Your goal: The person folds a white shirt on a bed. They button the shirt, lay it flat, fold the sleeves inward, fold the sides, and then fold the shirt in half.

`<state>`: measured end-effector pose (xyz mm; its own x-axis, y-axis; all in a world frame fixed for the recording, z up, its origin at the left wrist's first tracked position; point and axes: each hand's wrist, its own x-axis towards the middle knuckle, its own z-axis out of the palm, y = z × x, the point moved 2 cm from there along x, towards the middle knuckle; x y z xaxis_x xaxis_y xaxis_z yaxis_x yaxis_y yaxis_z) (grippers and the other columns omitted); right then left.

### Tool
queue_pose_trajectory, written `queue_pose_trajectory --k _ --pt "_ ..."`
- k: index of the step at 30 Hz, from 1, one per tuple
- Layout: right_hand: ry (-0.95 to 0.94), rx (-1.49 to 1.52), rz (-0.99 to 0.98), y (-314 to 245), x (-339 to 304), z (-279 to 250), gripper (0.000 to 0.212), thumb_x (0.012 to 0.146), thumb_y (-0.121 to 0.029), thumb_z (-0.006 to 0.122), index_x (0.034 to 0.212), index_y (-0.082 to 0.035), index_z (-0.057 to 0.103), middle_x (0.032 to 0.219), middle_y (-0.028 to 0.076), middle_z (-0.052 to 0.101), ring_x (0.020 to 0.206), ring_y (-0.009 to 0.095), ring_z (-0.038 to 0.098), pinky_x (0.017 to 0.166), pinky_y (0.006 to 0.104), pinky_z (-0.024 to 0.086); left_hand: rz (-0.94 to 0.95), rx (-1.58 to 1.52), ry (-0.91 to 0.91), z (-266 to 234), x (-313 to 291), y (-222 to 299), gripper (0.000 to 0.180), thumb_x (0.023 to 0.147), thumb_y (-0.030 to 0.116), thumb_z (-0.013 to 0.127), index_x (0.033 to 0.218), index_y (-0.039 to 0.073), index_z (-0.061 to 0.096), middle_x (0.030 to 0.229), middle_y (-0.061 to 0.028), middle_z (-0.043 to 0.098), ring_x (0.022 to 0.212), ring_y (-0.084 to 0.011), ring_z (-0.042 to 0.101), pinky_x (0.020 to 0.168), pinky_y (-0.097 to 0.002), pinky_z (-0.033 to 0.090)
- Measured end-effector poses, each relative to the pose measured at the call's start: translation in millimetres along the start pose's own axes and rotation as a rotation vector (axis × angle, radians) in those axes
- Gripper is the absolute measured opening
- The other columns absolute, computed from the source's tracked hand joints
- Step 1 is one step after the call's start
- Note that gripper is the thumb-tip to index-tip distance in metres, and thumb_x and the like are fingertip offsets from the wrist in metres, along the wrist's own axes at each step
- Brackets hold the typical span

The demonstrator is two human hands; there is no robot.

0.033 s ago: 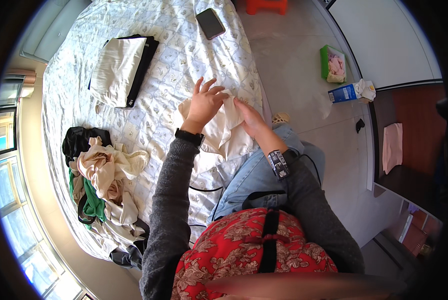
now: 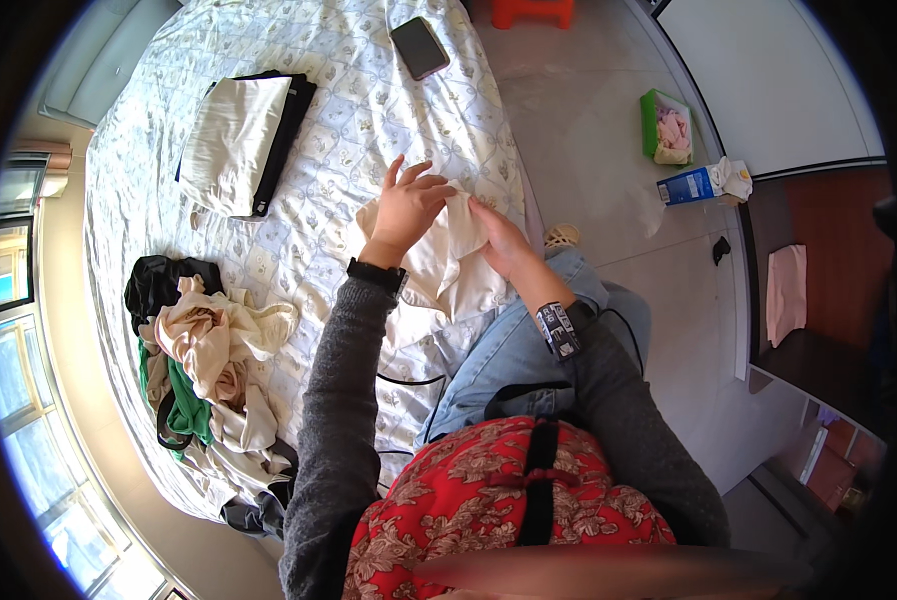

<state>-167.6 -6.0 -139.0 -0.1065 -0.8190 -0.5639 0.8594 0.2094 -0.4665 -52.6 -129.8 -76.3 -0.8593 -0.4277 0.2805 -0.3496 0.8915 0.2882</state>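
A soft cream garment lies loosely gathered on the bed in front of me, its upper edge lifted between my hands. My left hand pinches that edge near the thumb and forefinger, while its other fingers are raised and spread. At the garment's right side, my right hand grips the cloth, thumb on top and the other fingers partly hidden behind it. The exact cut of the garment cannot be made out.
Folded clothes, cream over black, sit at the far left of the patterned bed sheet. A rumpled clothes heap is nearer left. A dark phone lies at the far edge. On the floor are a green box and a blue carton.
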Motion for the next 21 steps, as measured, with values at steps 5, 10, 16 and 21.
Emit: queue_pose_trajectory --k 5,10,16,21 --pt "-0.134 0.309 0.092 10 -7 0 0.04 0.099 -0.038 0.052 0.127 -0.01 0.056 0.118 0.004 0.064 0.106 0.018 0.062 0.089 0.0355 0.05 -0.086 -0.137 0.091 3 0 -12 0.015 0.082 0.02 0.07 0.097 0.022 0.074 0.099 0.0038 0.07 0.108 -0.0192 0.061 0.108 -0.0465 0.036" --pt "0.202 -0.623 -0.084 3 -6 -29 0.029 0.095 -0.028 0.062 0.117 -0.008 0.06 0.103 0.003 0.065 0.092 0.014 0.062 0.079 0.0319 0.051 -0.027 -0.058 0.134 14 1 -8 0.022 0.083 0.018 0.07 0.105 0.019 0.072 0.1 -0.0006 0.069 0.102 -0.023 0.062 0.101 -0.0434 0.042" --pt "0.267 -1.275 -0.794 -26 4 -28 0.028 0.088 -0.018 0.066 0.113 -0.005 0.061 0.107 0.01 0.062 0.095 0.021 0.059 0.081 0.0343 0.048 -0.498 -0.107 0.219 -9 -50 -68 0.032 0.086 0.017 0.069 0.117 0.01 0.067 0.103 -0.0103 0.069 0.096 -0.0257 0.065 0.083 -0.0364 0.052" --pt "-0.005 -1.378 -0.999 -35 36 -4 0.041 0.086 -0.022 0.065 0.123 -0.007 0.059 0.117 0.012 0.059 0.112 0.032 0.048 0.098 0.0408 0.04 -0.899 -0.62 0.104 -19 -110 -94 0.038 0.093 0.031 0.065 0.121 0.005 0.066 0.1 -0.0072 0.07 0.091 -0.016 0.062 0.08 -0.0299 0.05"
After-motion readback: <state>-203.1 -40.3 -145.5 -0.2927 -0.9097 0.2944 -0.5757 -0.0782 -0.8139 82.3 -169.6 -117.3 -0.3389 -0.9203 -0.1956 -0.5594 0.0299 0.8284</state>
